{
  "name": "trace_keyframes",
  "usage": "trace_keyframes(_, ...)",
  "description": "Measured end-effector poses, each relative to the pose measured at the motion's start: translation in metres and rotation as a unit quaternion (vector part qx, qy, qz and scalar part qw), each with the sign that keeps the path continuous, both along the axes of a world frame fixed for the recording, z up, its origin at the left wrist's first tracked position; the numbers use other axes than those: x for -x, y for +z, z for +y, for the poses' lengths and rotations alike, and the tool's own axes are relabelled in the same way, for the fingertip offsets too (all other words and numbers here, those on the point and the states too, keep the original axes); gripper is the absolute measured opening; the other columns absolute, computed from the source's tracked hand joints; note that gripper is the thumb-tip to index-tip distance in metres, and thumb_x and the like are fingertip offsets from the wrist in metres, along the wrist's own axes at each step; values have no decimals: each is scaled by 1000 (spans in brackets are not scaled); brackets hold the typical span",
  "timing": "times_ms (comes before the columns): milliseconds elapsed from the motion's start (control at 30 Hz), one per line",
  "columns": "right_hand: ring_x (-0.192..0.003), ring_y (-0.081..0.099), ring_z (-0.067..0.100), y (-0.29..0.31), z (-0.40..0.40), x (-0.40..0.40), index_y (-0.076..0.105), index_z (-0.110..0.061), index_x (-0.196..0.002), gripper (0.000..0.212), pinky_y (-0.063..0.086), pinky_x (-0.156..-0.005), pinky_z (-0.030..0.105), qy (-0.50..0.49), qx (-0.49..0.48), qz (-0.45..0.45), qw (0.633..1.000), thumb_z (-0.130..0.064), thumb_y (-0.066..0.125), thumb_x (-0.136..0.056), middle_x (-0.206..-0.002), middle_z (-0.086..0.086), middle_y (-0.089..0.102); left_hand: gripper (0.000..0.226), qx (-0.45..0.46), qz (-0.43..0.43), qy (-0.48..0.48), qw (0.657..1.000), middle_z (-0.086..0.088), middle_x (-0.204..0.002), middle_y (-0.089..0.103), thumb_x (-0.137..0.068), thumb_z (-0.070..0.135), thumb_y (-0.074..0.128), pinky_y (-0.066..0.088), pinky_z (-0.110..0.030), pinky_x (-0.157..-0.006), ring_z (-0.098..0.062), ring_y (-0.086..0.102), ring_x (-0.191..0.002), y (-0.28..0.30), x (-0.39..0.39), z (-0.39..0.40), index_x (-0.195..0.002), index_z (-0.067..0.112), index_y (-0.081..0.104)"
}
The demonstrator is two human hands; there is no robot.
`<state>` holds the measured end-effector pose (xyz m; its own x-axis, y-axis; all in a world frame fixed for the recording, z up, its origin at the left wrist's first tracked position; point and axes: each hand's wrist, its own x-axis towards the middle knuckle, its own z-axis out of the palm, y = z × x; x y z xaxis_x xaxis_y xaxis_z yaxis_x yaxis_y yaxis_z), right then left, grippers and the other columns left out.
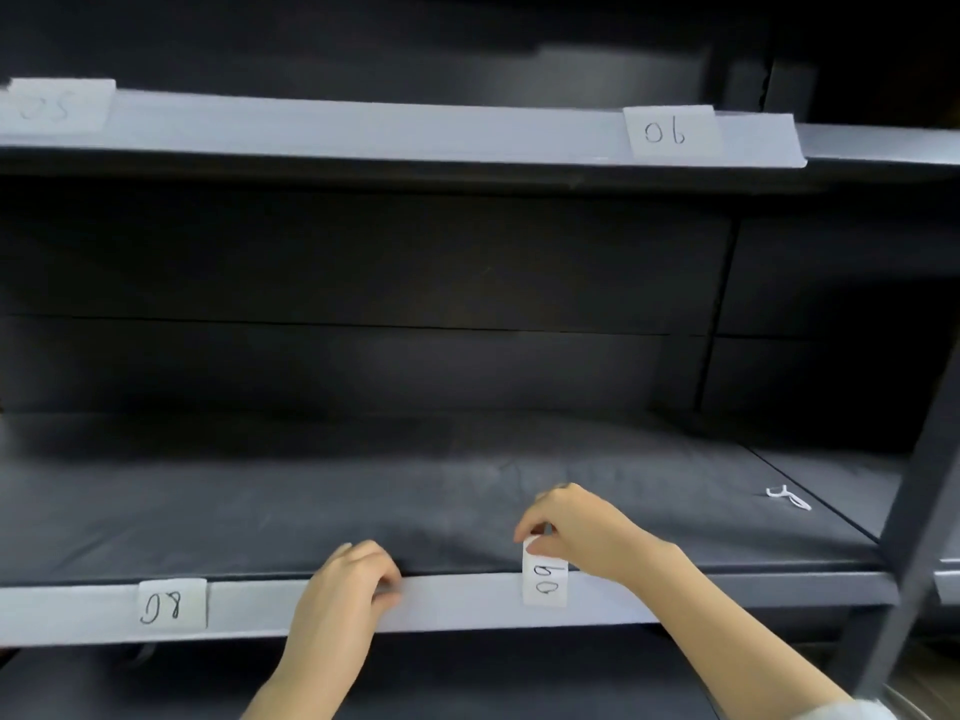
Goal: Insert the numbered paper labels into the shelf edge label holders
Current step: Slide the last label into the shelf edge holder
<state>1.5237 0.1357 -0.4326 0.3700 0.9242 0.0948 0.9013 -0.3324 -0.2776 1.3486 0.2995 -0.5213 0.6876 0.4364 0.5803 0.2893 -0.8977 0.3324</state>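
Note:
My right hand (576, 527) pinches the top of a white paper label marked 09 (544, 576), turned on its side, against the pale label holder strip (457, 602) on the lower shelf edge. My left hand (353, 584) grips the same strip to the left, fingers curled over its top edge. A label marked 08 (171, 605) sits in that strip further left. On the upper shelf's strip (389, 129) sit a label marked 06 (670, 132) and a blurred label marked 05 (57, 106).
The dark shelf board (260, 501) behind the lower strip holds a small white looped band (787, 497) at the right. A grey upright post (914, 511) stands at the right. Another dark shelf lies below.

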Motion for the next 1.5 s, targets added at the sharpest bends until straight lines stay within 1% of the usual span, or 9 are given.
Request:
trace_keyframes(100,-66,47,8,1,-6,-2,69,-12,-97,21,36,-57,18,-29,-4,-2,1000,-10,51,-86,-75,-11,52,40,-38,-8,0,999,21,-58,50,-36,1,91,34,-13,-42,-2,44,-56,3,-2,-16,-57,23,64)
trace_keyframes(167,-57,44,3,1,-10,-6,70,-11,-94,20,33,-52,16,-51,-12,6,999,-8,52,-85,-64,-15,48,40,-62,-27,-42,997,12,-68,60,-40,5,90,41,-20,-65,-7,42,-70,-4,-13,-35,-68,22,67)
trace_keyframes(433,-60,54,14,-4,-35,-23,70,-10,-87,17,41,-57,22,-104,-13,20,994,-8,54,-83,-69,-2,59,31,-63,-37,-120,990,11,-70,58,-48,12,85,45,-17,-44,-7,36,-72,-4,-76,-94,-71,24,66)
trace_keyframes(633,-75,60,14,-16,-54,-36,72,-12,-83,18,52,-74,32,-124,-30,51,991,-8,55,-81,-69,-5,62,10,-9,-100,-128,987,10,-73,56,-73,16,61,40,-19,-64,-7,42,-71,-10,-85,-92,-75,18,70)
trace_keyframes(800,-81,65,18,-18,-62,-38,72,-16,-77,20,53,-77,33,-126,-44,73,988,-6,55,-81,-67,-9,61,9,49,-95,-117,987,4,-70,63,-67,9,72,40,-17,-68,-8,46,-75,-8,-86,-92,-75,14,71)
trace_keyframes(1000,-62,51,3,-21,-62,-36,72,-14,-87,16,47,-69,24,-124,-61,73,988,-11,56,-82,-64,-16,57,8,77,-32,-128,988,2,-76,65,-75,6,67,34,0,-65,-4,54,-68,3,-84,-86,-69,11,70)
trace_keyframes(1133,-72,52,7,-20,-60,-32,72,-15,-86,16,50,-78,29,-126,-64,66,988,-14,56,-82,-67,-16,54,9,65,1,-120,991,1,-87,64,-82,5,61,34,-7,-62,-11,58,-78,10,-83,-88,-79,8,69)
trace_keyframes(1267,-73,50,11,-23,-54,-29,71,-13,-83,19,49,-75,31,-120,-51,31,991,-10,52,-81,-72,-11,54,11,65,41,-100,992,2,-94,63,-86,12,56,46,-24,-76,-13,59,-86,17,-83,-89,-85,10,67)
trace_keyframes(1500,-67,48,9,-23,-54,-33,56,-21,-59,25,51,-75,36,-126,-33,40,991,-6,52,-79,-66,-13,52,15,64,77,-84,991,7,-86,53,-86,13,53,42,-24,-72,-14,56,-81,24,-86,-85,-84,12,67)
